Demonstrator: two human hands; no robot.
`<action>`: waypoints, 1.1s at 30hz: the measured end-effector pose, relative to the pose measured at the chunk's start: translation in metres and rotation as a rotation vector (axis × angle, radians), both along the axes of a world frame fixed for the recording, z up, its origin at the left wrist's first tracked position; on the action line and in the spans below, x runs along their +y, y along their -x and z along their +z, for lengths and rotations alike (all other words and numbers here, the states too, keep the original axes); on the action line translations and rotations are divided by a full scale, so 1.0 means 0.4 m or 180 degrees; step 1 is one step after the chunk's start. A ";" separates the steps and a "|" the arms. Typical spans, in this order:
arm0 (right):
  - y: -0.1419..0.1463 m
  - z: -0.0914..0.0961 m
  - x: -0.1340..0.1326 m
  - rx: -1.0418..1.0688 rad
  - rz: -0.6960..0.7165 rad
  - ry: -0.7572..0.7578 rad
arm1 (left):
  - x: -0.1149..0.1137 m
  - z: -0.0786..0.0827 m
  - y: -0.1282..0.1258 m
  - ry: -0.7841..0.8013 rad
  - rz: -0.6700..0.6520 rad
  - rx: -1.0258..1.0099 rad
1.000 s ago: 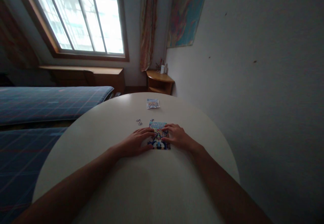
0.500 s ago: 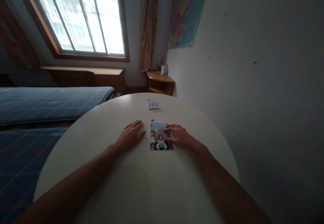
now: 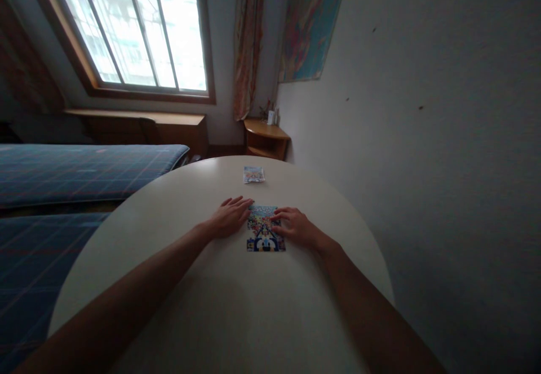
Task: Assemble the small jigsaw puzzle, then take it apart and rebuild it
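A colourful jigsaw puzzle (image 3: 262, 228), printed with cartoon figures, lies flat on the white table (image 3: 236, 306). Its left edge looks uneven. My left hand (image 3: 229, 217) rests palm down at the puzzle's upper left, with fingers stretched out and the tips by its top corner. A small loose piece at that corner is now mostly hidden by those fingertips. From the right, my right hand (image 3: 295, 226) lies over the puzzle's right edge, its fingers spread and touching the picture. Further back on the table is a small printed picture sheet or packet (image 3: 253, 174).
A bed with a blue plaid cover (image 3: 97, 174) stands along the table's left side. The white wall (image 3: 422, 194) runs close on the right. Behind the table are a wooden corner shelf (image 3: 266, 129), a desk (image 3: 181, 119) and a bright window (image 3: 135, 30).
My left hand has moved right and slightly away from me, onto the small loose piece at the puzzle's upper left corner. My right hand stays about where it was on the puzzle.
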State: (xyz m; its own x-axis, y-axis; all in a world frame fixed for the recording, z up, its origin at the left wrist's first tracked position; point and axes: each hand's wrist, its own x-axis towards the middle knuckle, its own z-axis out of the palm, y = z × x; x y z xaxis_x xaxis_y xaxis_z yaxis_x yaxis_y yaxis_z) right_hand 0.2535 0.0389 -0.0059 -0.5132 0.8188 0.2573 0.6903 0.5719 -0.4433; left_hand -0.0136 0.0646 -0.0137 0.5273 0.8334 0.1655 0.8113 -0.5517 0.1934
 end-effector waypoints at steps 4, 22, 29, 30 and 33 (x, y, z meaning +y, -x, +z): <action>0.001 -0.001 0.003 0.0012 0.0009 0.0000 | -0.010 0.003 0.010 -0.0311 0.0063 0.0068; -0.010 0.001 -0.006 -0.0002 -0.0031 0.0111 | -0.059 0.034 0.025 -0.0432 0.0130 -0.0280; -0.009 0.012 -0.012 -0.0020 -0.0044 0.0124 | -0.083 0.069 0.034 0.0113 0.0012 -0.0731; -0.009 0.013 -0.012 -0.0024 -0.0045 0.0136 | -0.087 0.069 0.032 0.0101 0.0101 -0.0708; -0.008 0.016 -0.012 -0.0034 -0.0043 0.0199 | -0.096 0.067 0.028 0.0096 0.0399 -0.0447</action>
